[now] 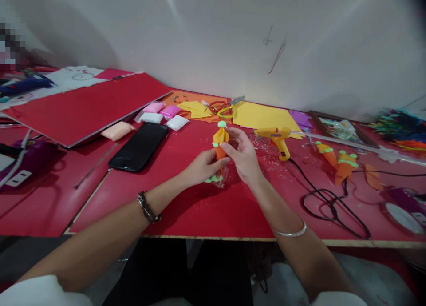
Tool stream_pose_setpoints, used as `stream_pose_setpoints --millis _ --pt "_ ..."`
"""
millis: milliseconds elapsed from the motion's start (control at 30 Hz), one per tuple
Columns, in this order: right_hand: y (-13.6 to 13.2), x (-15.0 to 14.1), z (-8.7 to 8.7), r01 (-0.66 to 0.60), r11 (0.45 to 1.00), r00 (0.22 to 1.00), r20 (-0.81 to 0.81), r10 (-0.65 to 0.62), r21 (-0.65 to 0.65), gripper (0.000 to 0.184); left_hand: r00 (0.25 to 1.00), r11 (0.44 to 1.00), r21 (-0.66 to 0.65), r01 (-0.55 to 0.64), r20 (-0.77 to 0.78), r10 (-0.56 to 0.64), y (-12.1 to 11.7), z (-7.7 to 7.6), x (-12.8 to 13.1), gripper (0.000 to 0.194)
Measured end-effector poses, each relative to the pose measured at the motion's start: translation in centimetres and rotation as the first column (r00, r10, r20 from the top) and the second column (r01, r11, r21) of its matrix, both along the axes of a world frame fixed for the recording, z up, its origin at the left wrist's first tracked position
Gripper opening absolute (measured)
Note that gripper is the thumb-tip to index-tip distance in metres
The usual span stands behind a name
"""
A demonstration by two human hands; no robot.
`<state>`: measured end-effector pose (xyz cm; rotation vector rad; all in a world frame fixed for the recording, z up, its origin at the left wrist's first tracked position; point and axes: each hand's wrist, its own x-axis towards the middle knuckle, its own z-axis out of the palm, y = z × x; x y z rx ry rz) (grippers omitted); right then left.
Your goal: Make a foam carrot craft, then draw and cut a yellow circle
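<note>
Between both hands, above the red tabletop, is a small orange paper cone [220, 152] topped with yellow, with pale green bits on it. My left hand [203, 167] is closed round the cone's lower part. Thumb and fingers of my right hand [242, 154] pinch its upper side. Under the left hand lies a clear plastic packet with light green clay [215, 178], partly hidden. To the right, a yellow hot glue gun [278, 139] with a small orange light rests on the table. Two similar orange cones [346, 165] lie farther right.
A black phone [139, 147] and small clay packets [176, 122] lie left of the hands. Scissors [227, 108] and yellow paper [258, 118] are by the wall. The glue gun's black cord [328, 201] loops at right. A large red board [89, 104] lies at left.
</note>
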<state>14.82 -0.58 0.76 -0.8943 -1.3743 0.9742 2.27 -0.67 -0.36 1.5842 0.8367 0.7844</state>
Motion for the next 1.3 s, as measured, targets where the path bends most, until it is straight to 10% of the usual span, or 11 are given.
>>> stream_pose_setpoints --millis 433,800,967,1300 --pt "-0.1 -0.1 -0.1 0.013 0.995 0.999 0.051 -0.018 0.102 0.031 0.988 0.971 0.234 -0.057 -0.129 0.089 0.1 -0.2 -0.1 0.022" --pt "-0.1 0.0 0.0 0.015 1.000 0.997 0.070 -0.016 0.013 0.028 1.000 0.999 -0.048 -0.018 0.019 0.019 -0.4 0.8 0.2 0.015" --pt "0.4 0.7 0.2 0.128 0.990 0.987 0.108 -0.121 -0.063 0.013 0.985 0.981 -0.092 -0.170 0.017 0.172 0.2 0.8 0.1 0.018" --pt "-0.2 1.3 -0.3 -0.112 0.991 0.687 0.715 0.128 -0.070 0.015 0.876 0.892 -0.179 -0.415 0.188 0.445 2.2 0.2 -1.2 0.022"
